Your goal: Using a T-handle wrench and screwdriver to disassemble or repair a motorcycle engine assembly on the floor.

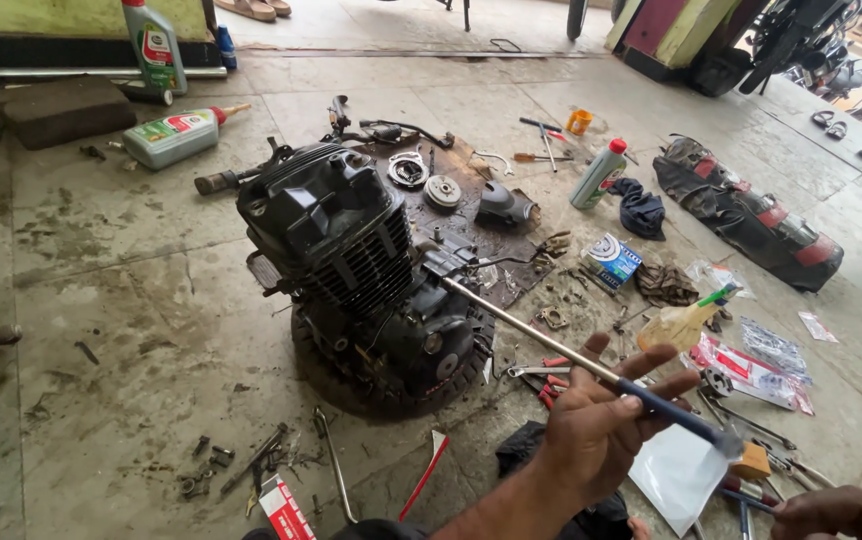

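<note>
A black motorcycle engine (361,270) stands upright on the concrete floor on a dark round base. My left hand (591,425) grips a long metal rod tool (521,330) by its blue handle (666,410). The rod's far tip rests against the engine's right side near a small bracket. My right hand (841,512) is low at the bottom right corner, next to loose tools. Only its knuckles show, so what it holds is hidden.
Oil bottles (173,137) lie and stand at the back left. A green bottle (598,173), a blue rag (641,208) and a motorcycle seat (746,215) are to the right. Engine parts (441,190), pliers (549,385), wrenches and bolts (201,470) are scattered around the engine.
</note>
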